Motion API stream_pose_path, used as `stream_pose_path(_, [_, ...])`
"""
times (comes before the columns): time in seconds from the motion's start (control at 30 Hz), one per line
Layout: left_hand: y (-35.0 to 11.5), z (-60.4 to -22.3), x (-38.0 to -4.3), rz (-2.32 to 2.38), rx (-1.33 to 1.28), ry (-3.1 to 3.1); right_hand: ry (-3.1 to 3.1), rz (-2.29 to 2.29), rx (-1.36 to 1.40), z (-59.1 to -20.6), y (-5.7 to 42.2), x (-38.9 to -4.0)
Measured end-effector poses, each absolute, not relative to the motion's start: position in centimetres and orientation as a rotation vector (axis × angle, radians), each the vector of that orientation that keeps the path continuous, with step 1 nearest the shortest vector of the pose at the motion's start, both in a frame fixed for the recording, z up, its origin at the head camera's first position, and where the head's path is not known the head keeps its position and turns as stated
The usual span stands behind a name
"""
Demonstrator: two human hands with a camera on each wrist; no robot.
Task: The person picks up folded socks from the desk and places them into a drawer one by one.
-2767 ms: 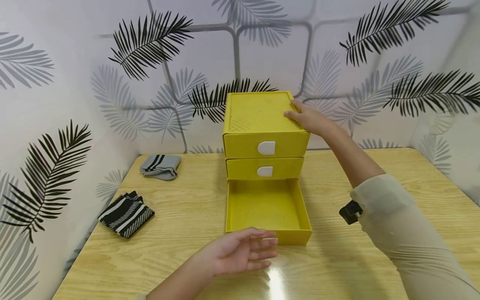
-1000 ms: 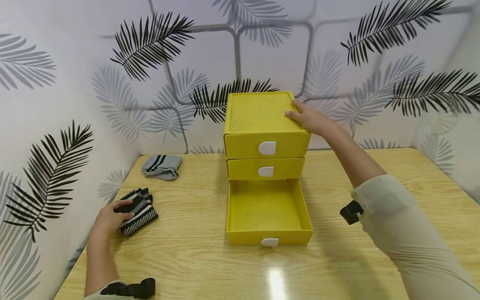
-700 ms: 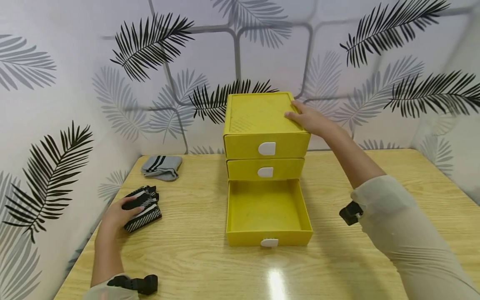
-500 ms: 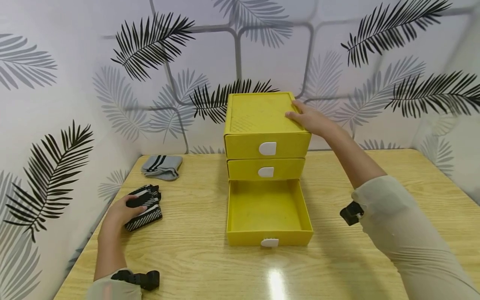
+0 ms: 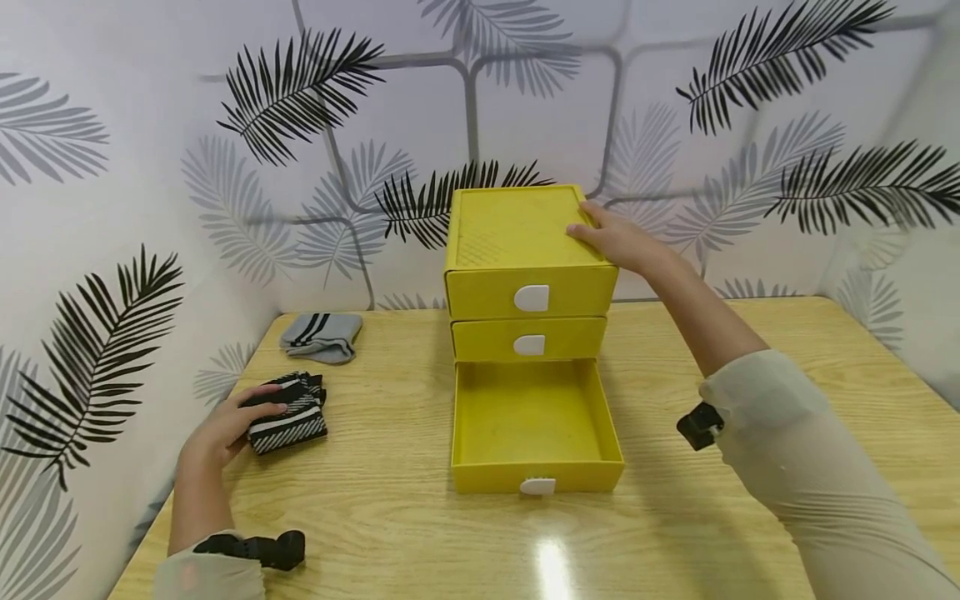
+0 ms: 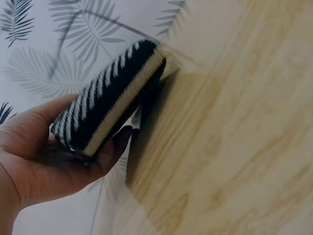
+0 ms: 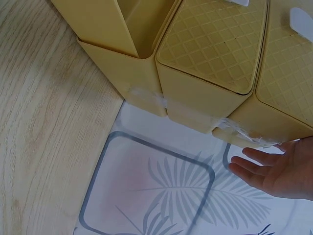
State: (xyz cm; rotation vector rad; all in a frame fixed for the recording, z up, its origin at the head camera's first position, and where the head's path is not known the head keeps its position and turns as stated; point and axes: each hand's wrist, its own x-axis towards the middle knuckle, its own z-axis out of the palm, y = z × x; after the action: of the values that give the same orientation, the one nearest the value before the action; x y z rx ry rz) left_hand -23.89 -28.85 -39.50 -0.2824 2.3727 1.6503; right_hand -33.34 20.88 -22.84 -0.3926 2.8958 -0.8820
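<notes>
On the left, my left hand [image 5: 225, 425] grips a folded black-and-white knit sock [image 5: 292, 421], with finger and thumb across its near left side. The left wrist view shows the sock [image 6: 110, 95] as a thick bundle tipped up over the wood, the fingers curled round its lower end. My right hand [image 5: 615, 237] rests on the top right edge of a yellow drawer unit [image 5: 517, 221], thumb on the top. In the right wrist view, fairly straight fingers [image 7: 254, 164] lie along the unit's side. Its bottom drawer [image 5: 536, 477] is pulled out and holds nothing; the upper two are closed.
A folded grey sock [image 5: 322, 336] with black stripes lies behind the black-and-white one. The wooden table [image 5: 390, 533] meets leaf-patterned walls at the back and left. White tabs mark the drawer fronts, and clear tape [image 7: 239, 128] runs along the unit's side.
My left hand has gone from before the bottom drawer to the black-and-white sock and taken hold of it. The sock has shifted a little right and turned. My right hand has stayed put.
</notes>
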Motion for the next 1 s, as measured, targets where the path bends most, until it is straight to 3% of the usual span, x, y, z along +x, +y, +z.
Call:
stream_pose_path(0.6, [-28.2,-39.6,-22.4,2.099,-0.119,1.864,2.886,-0.889,-0.398,-22.9,20.9,-33.1])
stream_pose_path(1.0, [-25.2,-37.2,-21.9,2.079,0.005,1.943,2.882,-0.898,-0.409,-22.9,21.0,-33.2])
